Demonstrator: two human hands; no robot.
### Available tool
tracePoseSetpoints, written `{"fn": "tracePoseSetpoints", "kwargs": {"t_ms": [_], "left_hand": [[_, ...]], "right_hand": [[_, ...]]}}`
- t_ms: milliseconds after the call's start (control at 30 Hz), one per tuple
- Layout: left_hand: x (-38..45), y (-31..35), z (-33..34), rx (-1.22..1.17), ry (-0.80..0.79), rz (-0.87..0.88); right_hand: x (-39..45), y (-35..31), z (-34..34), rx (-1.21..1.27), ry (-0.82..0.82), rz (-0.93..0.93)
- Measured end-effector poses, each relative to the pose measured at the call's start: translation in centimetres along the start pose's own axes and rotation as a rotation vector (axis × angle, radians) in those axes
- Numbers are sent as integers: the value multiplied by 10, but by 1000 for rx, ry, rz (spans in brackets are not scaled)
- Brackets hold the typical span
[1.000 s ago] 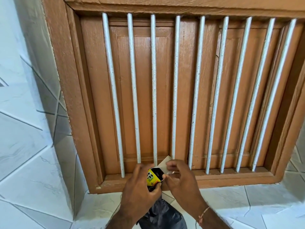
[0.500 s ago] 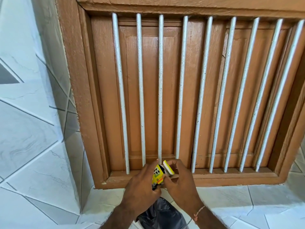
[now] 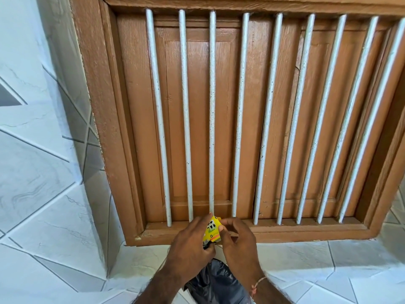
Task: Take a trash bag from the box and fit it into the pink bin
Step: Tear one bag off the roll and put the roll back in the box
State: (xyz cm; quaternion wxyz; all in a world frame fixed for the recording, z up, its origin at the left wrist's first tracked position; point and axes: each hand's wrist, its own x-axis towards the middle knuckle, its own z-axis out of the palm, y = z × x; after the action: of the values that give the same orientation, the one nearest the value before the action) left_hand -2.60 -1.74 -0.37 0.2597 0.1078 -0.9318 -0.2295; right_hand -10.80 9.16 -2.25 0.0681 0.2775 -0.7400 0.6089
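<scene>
Both hands are meeting low in the middle of the view, right in front of the brown wooden window frame (image 3: 103, 128) with its row of white bars (image 3: 212, 115). The left hand (image 3: 190, 242) is wrapping around the small yellow trash bag box (image 3: 212, 231) from the left side, its fingers curling over the box's near edge, while the right hand (image 3: 237, 242) is pinching the box's upper right corner between thumb and fingertips. So the box is being gripped between the two hands, standing roughly upright with its printed yellow face turned toward the camera. Just below the hands, a crumpled black trash bag (image 3: 215, 281) is hanging down between the forearms; whether either hand is actually holding it is hidden. A thin thread bracelet (image 3: 257, 284) is showing on the right wrist. Pale marbled tiles (image 3: 39, 183) are filling the wall on the left and the ledge beneath the frame. The pink bin is out of sight.
</scene>
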Motion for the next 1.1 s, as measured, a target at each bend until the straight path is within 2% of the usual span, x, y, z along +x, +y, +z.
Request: {"fn": "tracePoseSetpoints", "kwargs": {"t_ms": [133,433,833,1033,1100], "left_hand": [[3,2,5,-30,8,-11],[8,5,11,-64,33,-61],[11,7,14,-71,2,-70],[11,8,17,-58,-13,-62],[12,9,18,-52,-7,-56]], "right_hand": [[-10,1,3,69,77,29],[-19,-1,6,305,136,190],[-19,-5,-1,134,145,106],[-8,-6,1,431,194,329],[-7,-7,0,446,192,357]]}}
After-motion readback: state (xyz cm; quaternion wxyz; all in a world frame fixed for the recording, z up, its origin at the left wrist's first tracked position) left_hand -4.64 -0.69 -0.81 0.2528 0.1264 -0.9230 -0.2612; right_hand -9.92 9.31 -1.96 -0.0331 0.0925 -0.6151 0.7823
